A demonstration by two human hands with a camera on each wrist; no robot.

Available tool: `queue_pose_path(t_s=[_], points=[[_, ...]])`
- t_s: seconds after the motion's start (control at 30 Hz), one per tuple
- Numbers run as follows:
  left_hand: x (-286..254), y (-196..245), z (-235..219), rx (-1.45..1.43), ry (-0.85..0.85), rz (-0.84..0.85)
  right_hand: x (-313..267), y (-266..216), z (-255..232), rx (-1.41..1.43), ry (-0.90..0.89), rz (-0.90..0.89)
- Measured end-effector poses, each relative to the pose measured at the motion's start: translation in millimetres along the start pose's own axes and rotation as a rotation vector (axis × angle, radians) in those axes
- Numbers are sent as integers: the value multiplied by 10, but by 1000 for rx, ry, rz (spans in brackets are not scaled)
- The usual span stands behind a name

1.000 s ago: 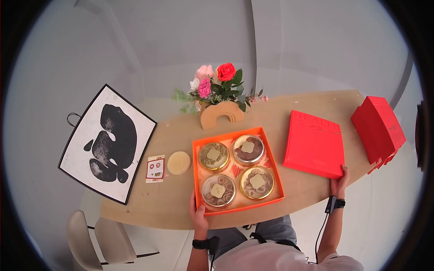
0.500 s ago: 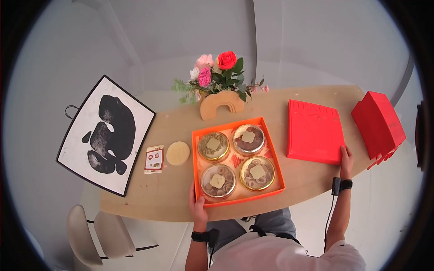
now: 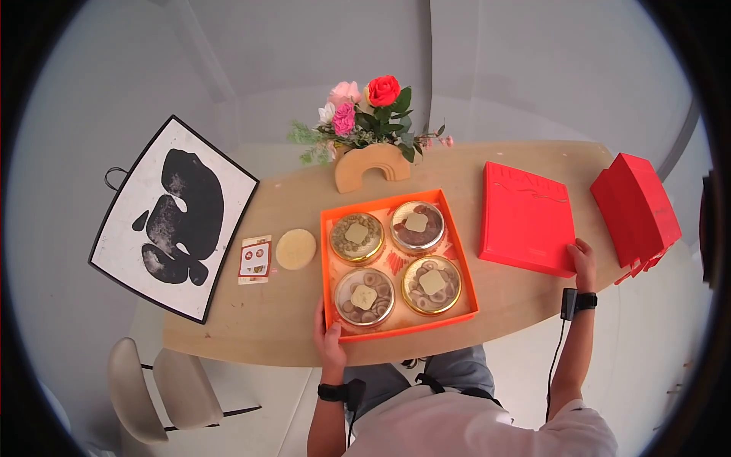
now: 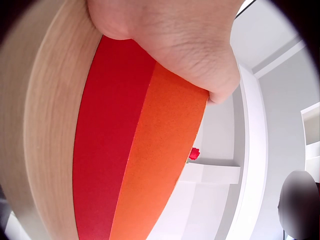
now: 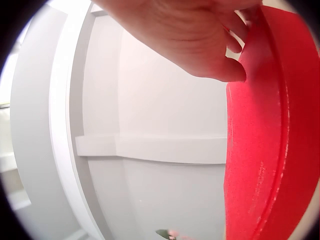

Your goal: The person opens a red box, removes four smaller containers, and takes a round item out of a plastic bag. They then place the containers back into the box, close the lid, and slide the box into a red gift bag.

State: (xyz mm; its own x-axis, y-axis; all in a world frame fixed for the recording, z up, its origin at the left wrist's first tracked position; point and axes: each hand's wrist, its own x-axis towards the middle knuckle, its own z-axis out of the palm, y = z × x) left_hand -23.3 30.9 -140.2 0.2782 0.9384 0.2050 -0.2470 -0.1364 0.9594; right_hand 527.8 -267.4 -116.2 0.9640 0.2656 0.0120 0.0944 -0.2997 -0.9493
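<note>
An orange-rimmed tray box (image 3: 399, 330) lies on the table, holding several round tins with clear lids, among them one silver-rimmed tin (image 3: 365, 313). My left hand (image 3: 330, 344) grips its near left corner, thumb over the rim; the left wrist view shows the hand (image 4: 175, 40) on the red and orange wall (image 4: 155, 140). Right of the tray is a flat red box (image 3: 525, 221), and my right hand (image 3: 585, 266) holds its near right corner. In the right wrist view, the thumb of that hand (image 5: 185, 35) touches the red surface (image 5: 255, 125).
Flowers in an arched wooden vase (image 3: 371, 167) stand behind the tray. Left of it are a round pale disc (image 3: 295, 249), a small card (image 3: 254, 260) and a black-and-white printed bag (image 3: 183, 221). A red bag (image 3: 638, 209) is at the far right; chairs (image 3: 186, 388) stand front left.
The whole table scene has shifted upward in the head view. Both hands stay at their boxes, and my right hand's fingers now lie slightly farther over the red box's corner.
</note>
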Motion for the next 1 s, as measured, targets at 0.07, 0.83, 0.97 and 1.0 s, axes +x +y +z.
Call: queue_pose_path(t_s=[0.07, 0.83, 0.97, 1.0], points=[[-5, 4, 4, -5, 14, 0, -57, -78, 129, -297, 235, -219], [32, 179, 124, -47, -1, -5, -2237, -1757, 1983, -508, -618, -905], [36, 146, 125, -68, 24, -12, -2219, -1776, 1979, -485, -655, -890], [41, 155, 127, -78, 8, -6, -2214, -1780, 1976, -486, -654, -887]])
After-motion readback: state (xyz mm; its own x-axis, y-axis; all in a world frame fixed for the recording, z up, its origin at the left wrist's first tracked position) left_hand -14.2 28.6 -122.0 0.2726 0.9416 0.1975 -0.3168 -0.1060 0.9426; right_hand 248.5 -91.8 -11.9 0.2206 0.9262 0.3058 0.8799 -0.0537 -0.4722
